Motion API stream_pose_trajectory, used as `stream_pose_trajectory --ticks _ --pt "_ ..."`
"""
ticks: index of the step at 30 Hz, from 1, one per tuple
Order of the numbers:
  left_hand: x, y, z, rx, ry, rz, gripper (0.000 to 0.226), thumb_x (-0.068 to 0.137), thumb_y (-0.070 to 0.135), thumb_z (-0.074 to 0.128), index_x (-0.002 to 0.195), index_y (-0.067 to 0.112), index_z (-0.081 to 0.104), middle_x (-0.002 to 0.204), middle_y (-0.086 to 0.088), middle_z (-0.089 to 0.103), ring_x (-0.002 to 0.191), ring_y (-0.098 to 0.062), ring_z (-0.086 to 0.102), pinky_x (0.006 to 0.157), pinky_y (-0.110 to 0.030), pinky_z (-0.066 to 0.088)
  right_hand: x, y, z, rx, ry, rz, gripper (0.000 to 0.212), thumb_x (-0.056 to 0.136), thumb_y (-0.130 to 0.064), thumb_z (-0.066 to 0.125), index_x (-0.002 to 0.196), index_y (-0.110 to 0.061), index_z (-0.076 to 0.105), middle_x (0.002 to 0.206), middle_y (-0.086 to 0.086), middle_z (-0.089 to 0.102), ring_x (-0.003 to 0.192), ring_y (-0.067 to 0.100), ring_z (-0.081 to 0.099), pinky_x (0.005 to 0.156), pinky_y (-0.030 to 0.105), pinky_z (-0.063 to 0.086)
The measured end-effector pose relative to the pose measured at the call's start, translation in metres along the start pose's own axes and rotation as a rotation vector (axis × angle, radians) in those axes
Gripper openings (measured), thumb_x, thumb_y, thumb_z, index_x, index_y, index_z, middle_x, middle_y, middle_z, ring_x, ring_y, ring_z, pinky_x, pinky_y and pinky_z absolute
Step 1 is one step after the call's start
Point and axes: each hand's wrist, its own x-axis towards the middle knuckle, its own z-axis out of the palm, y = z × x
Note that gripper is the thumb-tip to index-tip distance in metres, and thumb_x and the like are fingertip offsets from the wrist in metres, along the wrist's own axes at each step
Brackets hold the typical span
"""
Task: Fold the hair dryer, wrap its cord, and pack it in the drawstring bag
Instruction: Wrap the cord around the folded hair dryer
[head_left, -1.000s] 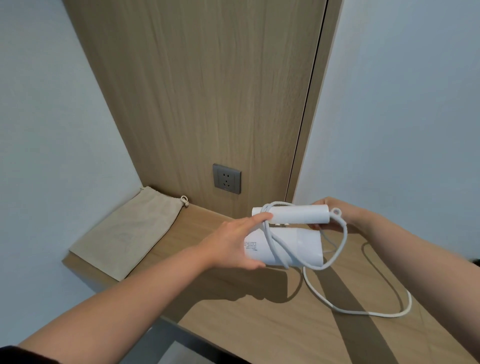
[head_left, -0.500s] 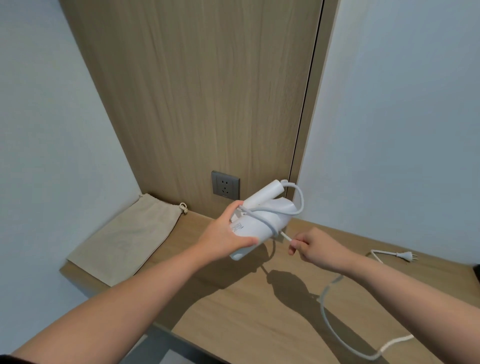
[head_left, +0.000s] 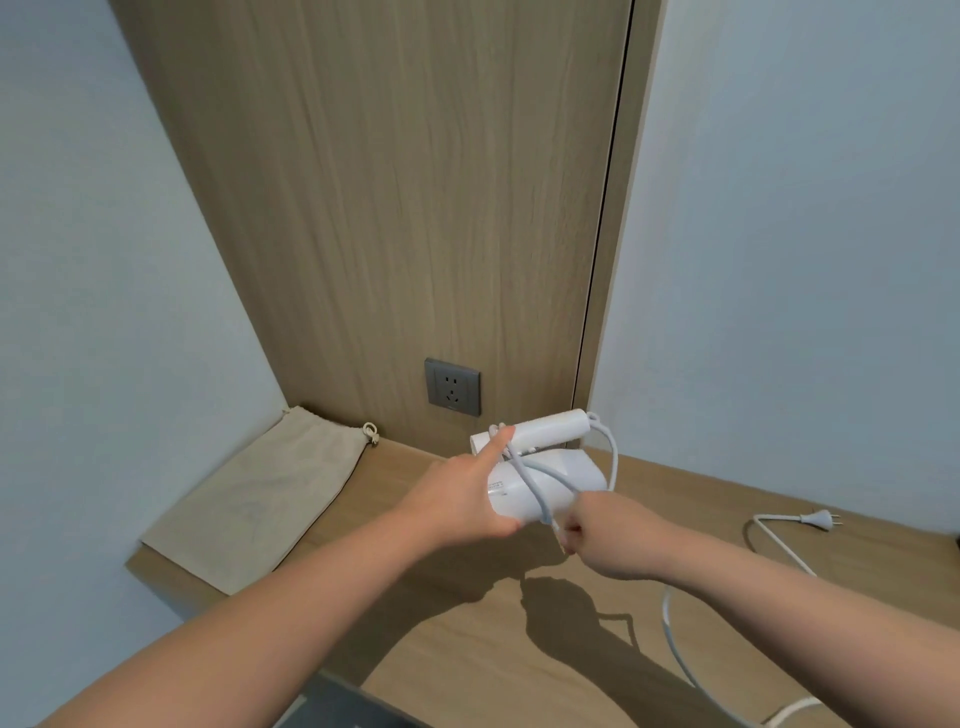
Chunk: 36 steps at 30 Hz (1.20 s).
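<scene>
Pale walls meet a wood panel with a grey socket above a wooden desk, and the work is going on in the air over its back edge. The left hand grips the hair dryer by its near end, index finger laid out along the folded handle, thumb under the barrel. A second ago the right hand was round behind the far end of the dryer. Half a second ago it was below, drawing the line down while the dryer tipped up. Now the dryer is back to nearly level, and that hand sits just beside the barrel's lower edge, fist clenched on the cord, which runs taut and slanting across the white body from the handle. By my reading one more turn has just been laid and is being pulled snug. The index finger may be pinning an earlier turn against the handle, though the blur there leaves me unsure. From the fist the slack drops out of the bottom of the view and comes back to the plug, which lies on the desk well to the right, so a fair length is still unwound. The drawstring bag lies flat and untouched at the desk's left end, its mouth toward the panel. Folding looks done, wrapping is partway, and packing has not begun.
</scene>
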Motion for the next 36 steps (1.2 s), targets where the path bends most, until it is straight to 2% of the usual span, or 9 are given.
stream_pose_trajectory --ticks 5,10,13,17,21,23,27,29,36 --pt "-0.001 0.005 0.010 0.275 -0.016 0.158 0.099 0.077 0.047 0.063 0.149 0.040 -0.005 0.111 -0.014 0.056 0.094 -0.031 0.055 0.069 -0.032 0.037 -0.009 -0.009 -0.007 -0.191 -0.067 -0.073 0.036 0.088 -0.017 0.048 0.054 -0.015 0.037 0.056 0.002 0.039 0.052 0.019 0.038 0.046 0.026 0.029" --pt "0.001 0.004 0.015 0.439 0.009 0.273 0.097 0.080 0.041 0.062 0.149 0.040 -0.005 0.113 -0.016 0.055 0.093 -0.031 0.054 0.070 -0.034 0.038 -0.009 -0.007 -0.033 -0.253 -0.018 -0.131 0.032 0.081 -0.019 0.054 0.053 -0.012 0.041 0.052 0.004 0.034 0.052 0.021 0.030 0.047 0.029 0.024" --pt "0.005 0.004 0.014 0.483 0.031 0.325 0.095 0.080 0.039 0.063 0.150 0.039 -0.002 0.112 -0.016 0.055 0.092 -0.032 0.053 0.072 -0.035 0.038 -0.006 -0.003 -0.046 -0.244 0.039 -0.158 0.030 0.084 -0.022 0.057 0.056 -0.011 0.051 0.055 0.004 0.042 0.058 0.023 0.038 0.049 0.029 0.027" --pt "0.008 0.006 0.012 0.453 0.045 0.379 0.096 0.079 0.041 0.062 0.150 0.039 -0.002 0.111 -0.014 0.055 0.093 -0.032 0.053 0.076 -0.035 0.039 0.002 0.011 -0.062 -0.206 0.211 -0.139 0.033 0.081 -0.036 0.067 0.062 -0.010 0.057 0.059 0.004 0.052 0.063 0.023 0.046 0.049 0.029 0.029" --pt "0.006 0.008 0.017 0.393 0.025 0.422 0.100 0.079 0.044 0.062 0.148 0.040 -0.010 0.105 -0.013 0.055 0.090 -0.030 0.051 0.071 -0.035 0.037 0.009 0.026 -0.061 -0.177 0.372 -0.104 0.054 0.070 -0.045 0.075 0.049 -0.014 0.036 0.048 0.000 0.035 0.050 0.018 0.032 0.047 0.030 0.024" --pt "0.005 0.006 0.016 0.378 0.016 0.424 0.102 0.078 0.044 0.062 0.148 0.039 -0.011 0.104 -0.013 0.054 0.090 -0.030 0.051 0.070 -0.034 0.037 0.011 0.032 -0.060 -0.126 0.399 -0.112 0.050 0.072 -0.044 0.075 0.051 -0.013 0.043 0.051 0.002 0.043 0.053 0.020 0.039 0.050 0.031 0.030" --pt "0.003 0.006 0.012 0.376 -0.010 0.462 0.102 0.079 0.045 0.063 0.150 0.035 -0.010 0.103 -0.012 0.054 0.090 -0.028 0.051 0.069 -0.032 0.033 0.015 0.042 -0.059 -0.038 0.405 -0.134 0.027 0.078 -0.034 0.073 0.074 -0.007 0.068 0.059 -0.004 0.054 0.064 0.020 0.052 0.060 0.036 0.045" --pt "0.002 0.008 0.014 0.343 -0.008 0.453 0.105 0.078 0.045 0.063 0.151 0.028 -0.011 0.105 -0.013 0.054 0.092 -0.028 0.051 0.071 -0.034 0.036 0.018 0.046 -0.058 0.001 0.437 -0.137 0.022 0.078 -0.029 0.072 0.075 -0.008 0.069 0.055 -0.012 0.051 0.063 0.019 0.052 0.059 0.034 0.045" --pt "0.004 -0.003 0.018 0.240 -0.064 0.398 0.117 0.077 0.050 0.064 0.147 0.017 -0.023 0.118 -0.016 0.053 0.103 -0.029 0.049 0.084 -0.033 0.038 0.027 0.048 -0.047 0.106 0.562 -0.146 0.022 0.081 -0.027 0.068 0.069 -0.008 0.068 0.071 -0.004 0.073 0.062 0.019 0.058 0.056 0.033 0.044"
